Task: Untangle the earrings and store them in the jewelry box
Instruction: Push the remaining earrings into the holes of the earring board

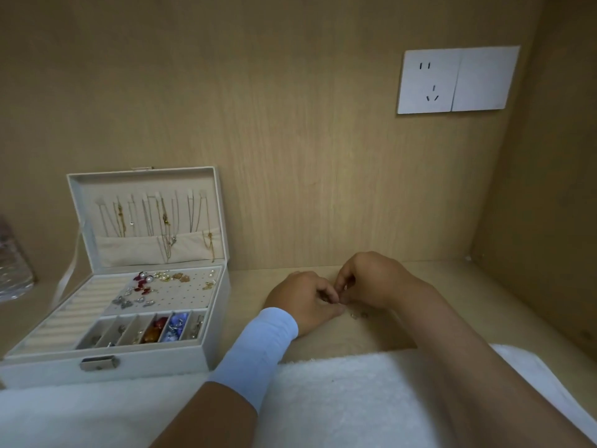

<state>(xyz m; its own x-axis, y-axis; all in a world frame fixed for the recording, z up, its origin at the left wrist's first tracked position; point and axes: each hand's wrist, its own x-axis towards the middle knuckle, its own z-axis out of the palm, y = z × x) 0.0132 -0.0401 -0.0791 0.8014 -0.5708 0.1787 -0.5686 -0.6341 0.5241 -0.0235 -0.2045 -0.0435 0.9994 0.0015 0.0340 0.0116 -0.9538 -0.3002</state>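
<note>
Left grip and right grip meet fingertip to fingertip just above the counter, both with fingers curled and pinching the earrings between them. The tangle is almost wholly hidden by the fingers, and only a small glint shows where the tips touch.

Untangling looks like the step in hand, and this tangle is not yet stored. Two loose bits lie on the counter just beside the left grip's fingertips, apart from the box. They are too small to tell whether they are earrings or backs, but they probably need putting away too. The box stands well to the left with its lid upright. Many pieces already sit on its perforated pad and in the front compartments, so a good share of the storing seems done. Free holes remain on the right of the pad.

Which way the held earrings point, and how their long axis runs, I cannot tell, as the fingers cover them. The two loose bits lie side by side, roughly left to right. The box has its long side across the view and its open face toward the person.
</note>
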